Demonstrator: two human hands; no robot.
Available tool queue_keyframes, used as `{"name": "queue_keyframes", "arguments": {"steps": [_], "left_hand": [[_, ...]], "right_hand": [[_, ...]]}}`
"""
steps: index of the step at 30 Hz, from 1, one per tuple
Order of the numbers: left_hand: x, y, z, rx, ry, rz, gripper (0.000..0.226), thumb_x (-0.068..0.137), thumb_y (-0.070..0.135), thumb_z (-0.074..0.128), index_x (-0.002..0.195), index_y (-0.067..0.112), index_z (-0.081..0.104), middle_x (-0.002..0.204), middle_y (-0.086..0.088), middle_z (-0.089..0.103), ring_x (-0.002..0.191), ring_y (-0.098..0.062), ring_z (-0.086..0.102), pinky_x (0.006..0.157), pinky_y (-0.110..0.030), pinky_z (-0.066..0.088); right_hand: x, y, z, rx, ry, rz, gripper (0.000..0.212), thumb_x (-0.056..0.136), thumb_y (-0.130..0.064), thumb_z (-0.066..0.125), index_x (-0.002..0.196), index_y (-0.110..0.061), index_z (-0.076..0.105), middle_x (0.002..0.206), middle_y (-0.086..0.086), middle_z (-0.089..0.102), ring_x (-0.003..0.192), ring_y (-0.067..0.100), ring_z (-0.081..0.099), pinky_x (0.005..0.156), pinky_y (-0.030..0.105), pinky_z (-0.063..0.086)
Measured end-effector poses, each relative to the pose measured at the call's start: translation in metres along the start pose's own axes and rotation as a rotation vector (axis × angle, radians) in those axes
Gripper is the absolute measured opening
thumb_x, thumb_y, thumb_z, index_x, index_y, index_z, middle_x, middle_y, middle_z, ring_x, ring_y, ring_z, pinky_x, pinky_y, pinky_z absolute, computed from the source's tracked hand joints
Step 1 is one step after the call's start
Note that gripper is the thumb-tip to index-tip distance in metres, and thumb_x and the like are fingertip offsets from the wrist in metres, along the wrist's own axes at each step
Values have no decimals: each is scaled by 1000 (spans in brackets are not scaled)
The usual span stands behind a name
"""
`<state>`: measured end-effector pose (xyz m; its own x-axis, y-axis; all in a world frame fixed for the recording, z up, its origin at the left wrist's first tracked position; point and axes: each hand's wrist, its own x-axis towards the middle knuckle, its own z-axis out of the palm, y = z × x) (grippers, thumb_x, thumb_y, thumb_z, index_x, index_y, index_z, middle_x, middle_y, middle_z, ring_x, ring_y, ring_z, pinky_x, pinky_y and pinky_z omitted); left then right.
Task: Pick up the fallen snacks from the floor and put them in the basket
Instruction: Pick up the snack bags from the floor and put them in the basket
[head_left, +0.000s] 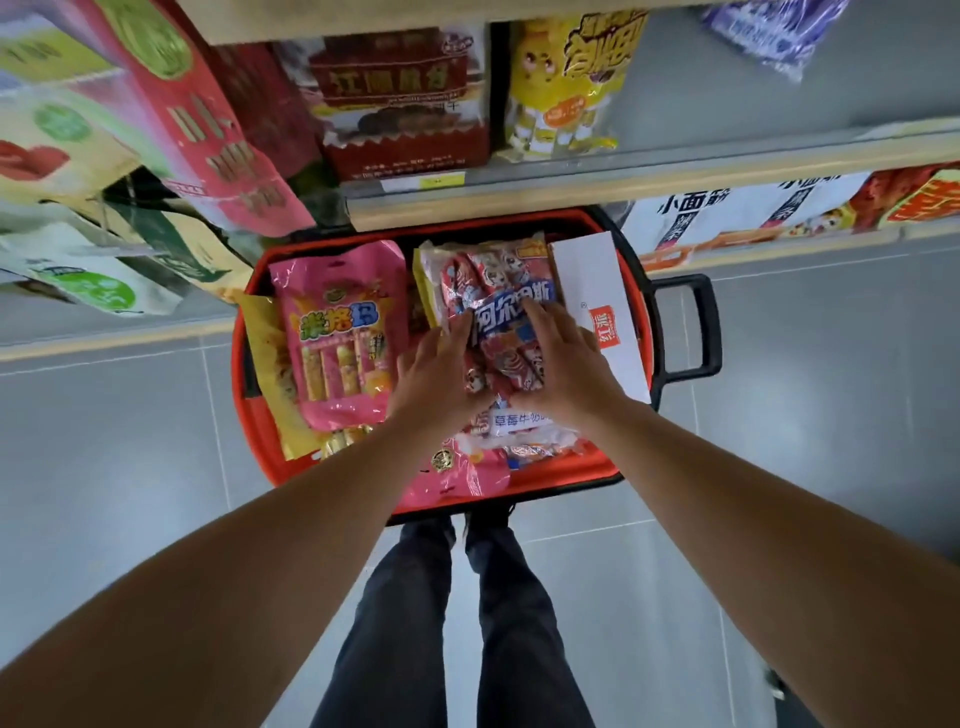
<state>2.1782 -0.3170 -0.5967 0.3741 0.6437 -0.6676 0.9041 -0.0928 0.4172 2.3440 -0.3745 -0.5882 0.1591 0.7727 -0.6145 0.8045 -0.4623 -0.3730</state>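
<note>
A red shopping basket (240, 374) stands on the grey floor in front of my legs. Inside lie a pink snack bag (337, 332), a white box (605, 291) with a red logo, and a red, white and blue candy bag (498, 296) on top of other packs. My left hand (436, 374) and my right hand (561, 364) press on the two sides of the candy bag, fingers spread around it. The lower part of that bag is hidden under my hands.
Shelves with snack bags and boxes rise behind the basket: a red box (400, 104), a yellow bag (566, 83). Tilted packs (171, 130) hang at the left. The basket's black handle (691, 327) sticks out to the right. Grey tiled floor (805, 415) lies on both sides.
</note>
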Motion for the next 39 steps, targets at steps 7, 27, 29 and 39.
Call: {"name": "queue_keyframes", "arguments": {"steps": [7, 27, 29, 39], "left_hand": [[-41, 23, -49, -58, -36, 51, 94, 81, 36, 78, 154, 22, 22, 142, -13, 50, 107, -26, 62, 95, -36, 48], [-260, 275, -37, 315, -180, 732, 71, 82, 49, 63, 146, 22, 45, 145, -5, 51, 128, -24, 52, 104, -30, 42], [-282, 306, -18, 350, -164, 806, 70, 82, 49, 62, 146, 24, 45, 151, 0, 45, 133, -22, 48, 107, -33, 40], [-387, 424, 80, 409, -81, 1001, 64, 90, 41, 63, 148, 24, 42, 147, -6, 49, 134, -24, 47, 103, -27, 37]], "right_hand": [[-55, -15, -37, 39, 75, 47, 99, 77, -50, 77, 155, -24, 22, 155, 6, 32, 143, 32, 31, 115, 48, 34], [-412, 67, -98, 404, 566, 683, 79, 90, -38, 68, 155, -18, 29, 158, 6, 30, 143, 31, 32, 113, 38, 34], [-446, 88, -96, 419, 607, 710, 78, 90, -39, 67, 155, -17, 29, 158, 6, 32, 142, 31, 33, 112, 36, 33], [-602, 186, -85, 524, 790, 837, 73, 90, -39, 66, 151, -12, 37, 151, 14, 41, 138, 32, 41, 112, 33, 30]]}}
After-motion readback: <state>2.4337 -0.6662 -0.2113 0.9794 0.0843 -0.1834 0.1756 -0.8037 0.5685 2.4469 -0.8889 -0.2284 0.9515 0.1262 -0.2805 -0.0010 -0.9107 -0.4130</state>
